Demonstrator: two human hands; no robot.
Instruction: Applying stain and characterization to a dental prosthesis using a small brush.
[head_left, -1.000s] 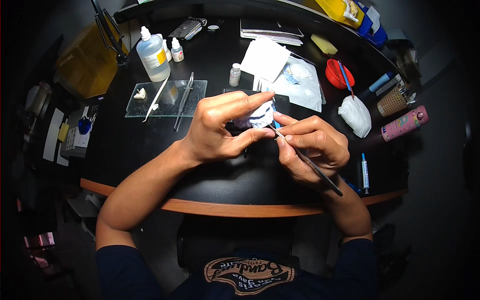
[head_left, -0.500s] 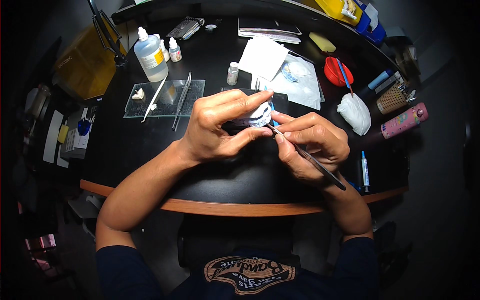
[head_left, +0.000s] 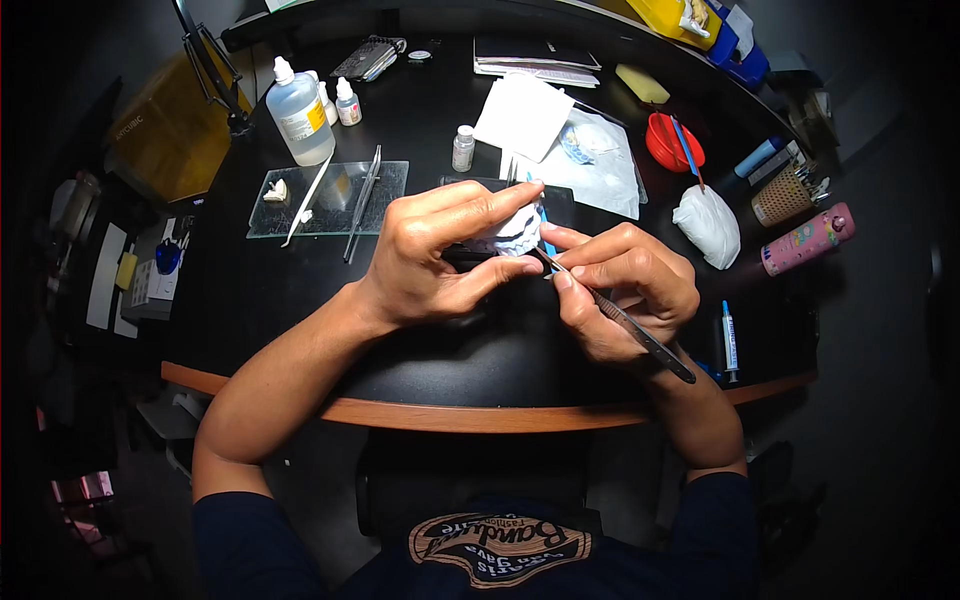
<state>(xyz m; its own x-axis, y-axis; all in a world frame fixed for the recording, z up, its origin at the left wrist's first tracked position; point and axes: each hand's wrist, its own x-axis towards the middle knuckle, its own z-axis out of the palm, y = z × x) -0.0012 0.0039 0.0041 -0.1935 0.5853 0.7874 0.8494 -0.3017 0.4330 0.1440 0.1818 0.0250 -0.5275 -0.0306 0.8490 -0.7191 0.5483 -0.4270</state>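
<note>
In the head view, the tool [head_left: 645,340] could slip, because its thin tip is so close to the left thumb, and then it might poke the skin. It could also scratch or chip the white piece [head_left: 517,233] if the right hand [head_left: 630,290] pushes too hard. The left hand [head_left: 430,245] has its grip around the piece, with the thumb below and a long finger above. If those fingers go loose, or squeeze the wrong way, the piece could pop out and drop on the black surface [head_left: 450,370], since both hands seem to be up above it. The right hand has its grip pinched on the tool like a pencil, and the dark back end sticks out down toward the person. A thin blue bit [head_left: 546,237] is just beside the piece, and I cannot tell if a hand has hold of it. It might get in the way of the tool. The piece is in the gap between the left thumb and fingers, in front of the right fingertips. It looks small, white and a little blue in the shade, with a bumpy, wavy edge and dark lines between the bumps. The fingers hide much of it, so its whole shape does not show.
</note>
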